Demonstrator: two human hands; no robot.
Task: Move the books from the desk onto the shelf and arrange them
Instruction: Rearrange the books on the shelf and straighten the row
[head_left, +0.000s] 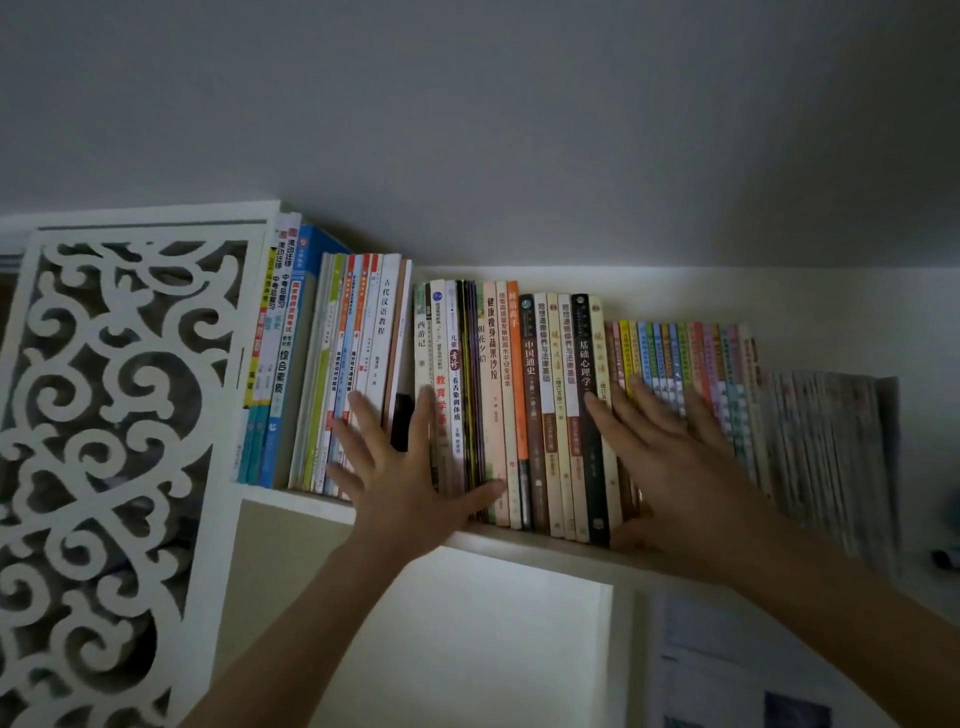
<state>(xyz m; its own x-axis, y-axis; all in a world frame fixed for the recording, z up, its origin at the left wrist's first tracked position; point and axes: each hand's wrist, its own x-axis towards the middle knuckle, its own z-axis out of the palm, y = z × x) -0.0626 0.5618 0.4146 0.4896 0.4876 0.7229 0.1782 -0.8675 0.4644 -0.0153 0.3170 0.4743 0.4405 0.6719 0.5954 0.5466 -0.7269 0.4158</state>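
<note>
Your left hand (410, 467) lies spread flat on the book spines (498, 395) at centre frame; your right hand (670, 447) presses flat, fingers straight, on the thin coloured volumes (675, 353). Books stand upright on the white shelf (519, 540). Fretwork panel (104, 415) fills the left.

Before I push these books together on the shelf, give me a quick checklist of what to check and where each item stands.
1. Left hand flat on the spines, fingers spread across the gap: ok.
2. Right hand flat on the thin coloured books: ok.
3. Gap between the leaning left group and the middle group closed: not ok, a dark slot shows.
4. Left group upright: not ok, it tilts.
5. Spines flush with the shelf front edge: not ok, the row is uneven.
6. Books left on the desk: cannot tell, the desk is mostly out of view.
</note>
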